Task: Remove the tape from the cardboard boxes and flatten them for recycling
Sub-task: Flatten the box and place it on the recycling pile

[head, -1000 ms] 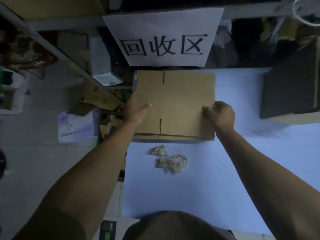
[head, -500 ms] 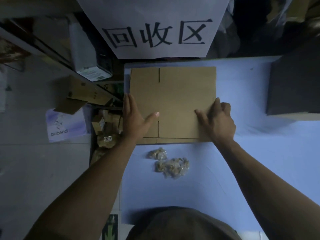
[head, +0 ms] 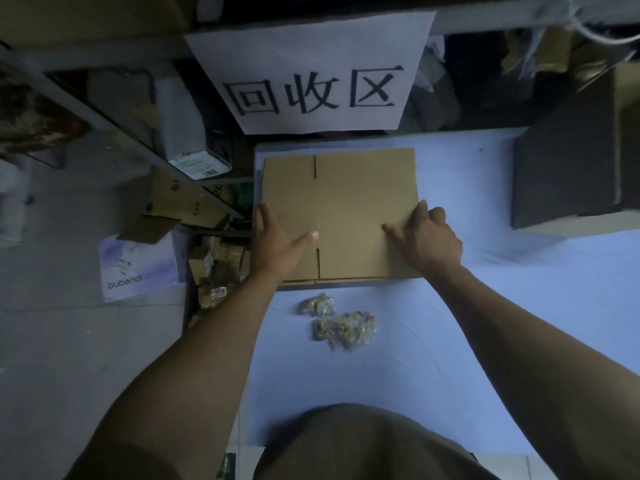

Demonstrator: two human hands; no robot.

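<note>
A flattened brown cardboard box (head: 360,199) lies on a stack of flat cardboard at the far left of the blue table (head: 485,306). My left hand (head: 277,244) rests on its left edge, fingers straight, thumb spread onto the top. My right hand (head: 426,237) presses on its right part near the right edge, fingers bent loosely over the cardboard. Two wads of crumpled clear tape (head: 343,323) lie on the table just in front of the stack.
A white paper sign (head: 311,81) with black characters hangs behind the stack. A dark upright box (head: 571,161) stands at the right. Left of the table are a metal shelf rail, loose cardboard pieces (head: 180,209) and a white "bubandi" box (head: 138,268) on the floor.
Both hands slid along the flat box: the left went from gripping its left edge to lying flat there, and the right uncurled and now presses near the right edge. The camera view shifted.
</note>
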